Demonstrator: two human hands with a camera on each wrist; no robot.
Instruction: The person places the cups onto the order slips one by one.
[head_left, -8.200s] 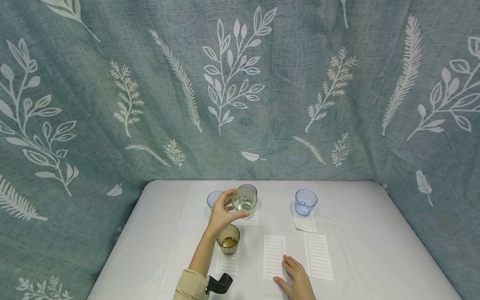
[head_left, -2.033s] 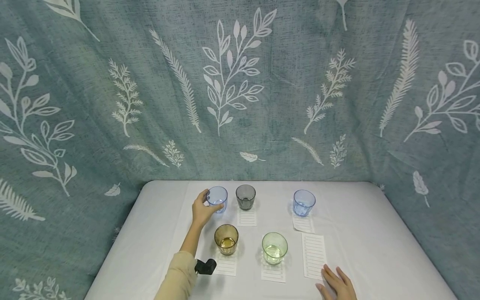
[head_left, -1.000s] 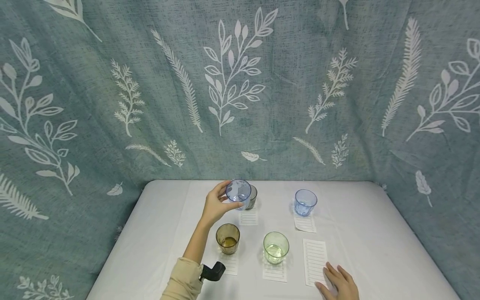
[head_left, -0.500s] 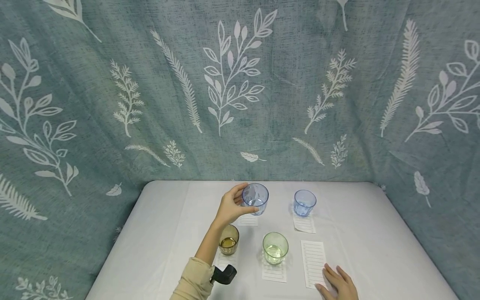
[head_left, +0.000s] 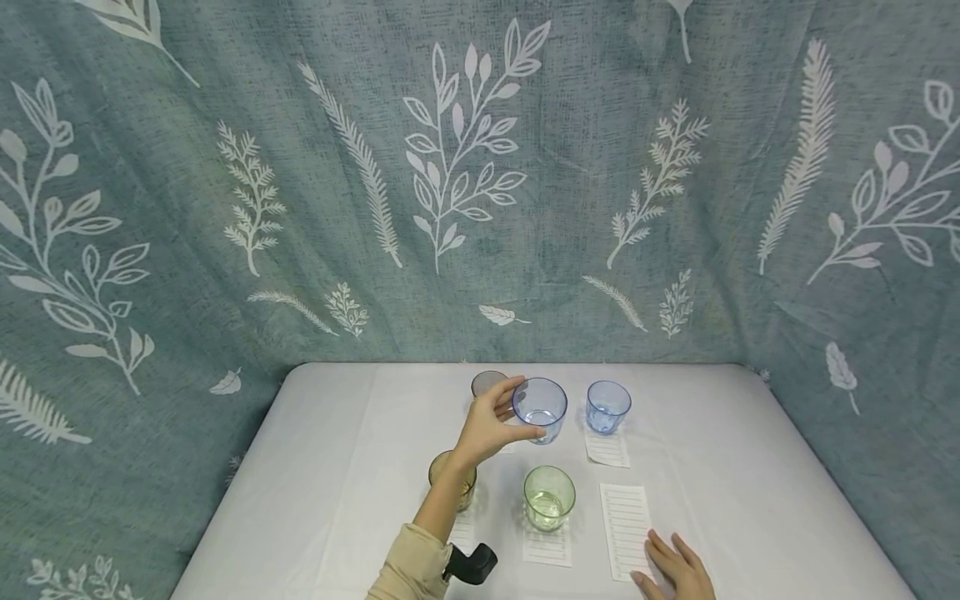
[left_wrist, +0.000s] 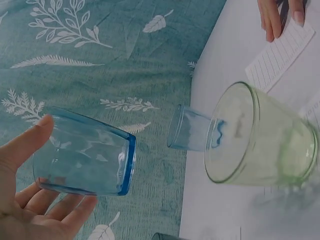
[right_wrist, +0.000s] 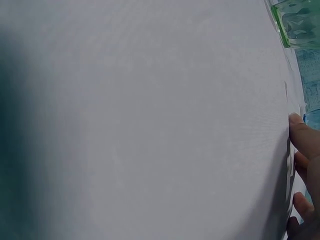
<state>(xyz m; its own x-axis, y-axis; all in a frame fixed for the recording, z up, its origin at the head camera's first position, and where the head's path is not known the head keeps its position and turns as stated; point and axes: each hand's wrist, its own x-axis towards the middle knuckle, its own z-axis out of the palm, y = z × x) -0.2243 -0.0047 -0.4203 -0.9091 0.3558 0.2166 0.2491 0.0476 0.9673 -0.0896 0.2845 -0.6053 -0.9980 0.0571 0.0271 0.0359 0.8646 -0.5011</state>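
My left hand (head_left: pixel 487 427) holds a clear blue glass tumbler (head_left: pixel 542 408) up over the table, thumb on the near side and fingers on the far side; the left wrist view shows the grip on the tumbler (left_wrist: pixel 85 155) too. My right hand (head_left: pixel 678 571) rests on the table with fingertips at the right edge of a lined paper slip (head_left: pixel 625 533). A green glass (head_left: pixel 549 500) stands on another slip (head_left: pixel 547 550), left of that one. Behind to the right, a second blue glass (head_left: pixel 608 408) stands on a slip (head_left: pixel 609 451).
An amber glass (head_left: pixel 465 492) stands at front left, partly behind my left forearm. At the back, a grey glass (head_left: pixel 487 383) is mostly hidden by my left hand. White cloth covers the table (head_left: pixel 330 467); a patterned green curtain (head_left: pixel 480 183) hangs behind it.
The green glass was set on the middle front slip. My left hand then took the blue tumbler from the back left and carried it right. My right hand shifted to the right-hand slip.
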